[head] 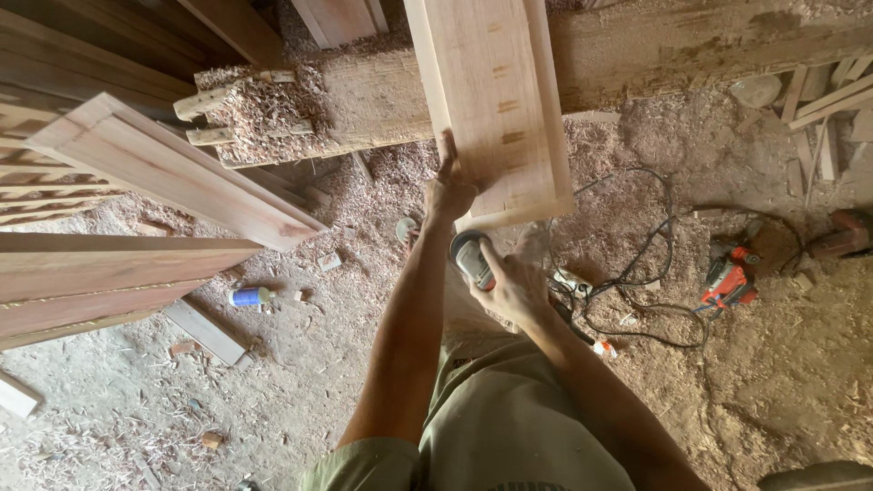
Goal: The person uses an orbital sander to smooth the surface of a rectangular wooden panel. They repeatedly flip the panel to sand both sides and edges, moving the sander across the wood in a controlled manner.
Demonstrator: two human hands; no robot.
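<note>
The pale wooden board [496, 100] I steady slopes up and away, small dark slots along it; the grey round-headed power tool [472, 257] sits just below its near end.
</note>
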